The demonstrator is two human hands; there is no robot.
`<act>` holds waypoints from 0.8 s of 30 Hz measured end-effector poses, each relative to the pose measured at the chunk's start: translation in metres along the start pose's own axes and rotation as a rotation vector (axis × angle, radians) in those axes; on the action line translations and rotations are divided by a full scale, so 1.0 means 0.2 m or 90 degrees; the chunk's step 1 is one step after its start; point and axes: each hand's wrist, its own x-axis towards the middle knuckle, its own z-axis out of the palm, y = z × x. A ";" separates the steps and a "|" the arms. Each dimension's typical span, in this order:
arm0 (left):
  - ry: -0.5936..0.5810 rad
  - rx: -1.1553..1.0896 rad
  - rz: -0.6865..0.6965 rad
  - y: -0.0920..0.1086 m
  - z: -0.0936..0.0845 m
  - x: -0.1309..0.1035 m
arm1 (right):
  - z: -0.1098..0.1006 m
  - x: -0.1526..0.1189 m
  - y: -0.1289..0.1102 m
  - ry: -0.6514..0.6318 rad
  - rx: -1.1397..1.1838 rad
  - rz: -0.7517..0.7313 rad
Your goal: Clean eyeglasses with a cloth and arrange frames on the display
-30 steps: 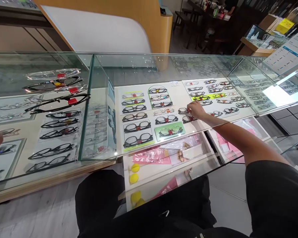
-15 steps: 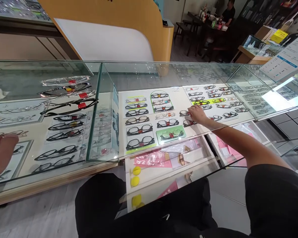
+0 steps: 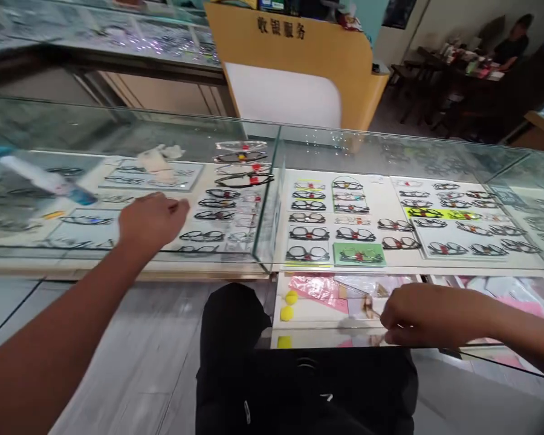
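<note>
My left hand [image 3: 152, 222] is over the glass showcase on the left, its fingers curled together; what they hold, if anything, is hidden. Just beyond it lies a crumpled white cloth [image 3: 156, 164]. To its right is a column of eyeglasses [image 3: 215, 214], with a few more frames [image 3: 245, 176] behind them. My right hand [image 3: 417, 314] hovers over the pulled-out drawer [image 3: 317, 321], fingers bent in; I cannot make out anything in its grip. Past it, rows of eyeglasses [image 3: 356, 234] with red tags lie inside the case.
A blurred white and blue bottle [image 3: 49, 178] is at the far left. The drawer holds pink packets [image 3: 315, 287] and yellow round pieces [image 3: 287, 313]. A glass divider [image 3: 268, 199] splits the showcase. Behind stand a wooden counter [image 3: 294, 45] and a seated person [image 3: 512, 48].
My right hand has drawn back from the eyeglasses in the case to above the drawer. My left hand no longer shows the clear eyeglasses at its fingertips. The view has swung left.
</note>
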 end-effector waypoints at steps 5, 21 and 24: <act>-0.006 -0.021 0.001 -0.02 -0.01 0.02 | -0.60 0.26 -0.34 0.308 -0.089 -0.199; 0.039 -0.137 0.040 -0.06 0.04 0.03 | -1.44 1.36 -0.58 0.377 -0.305 -0.049; 0.042 -0.143 0.040 -0.06 0.05 0.03 | -1.47 1.39 -0.58 0.350 -0.298 -0.062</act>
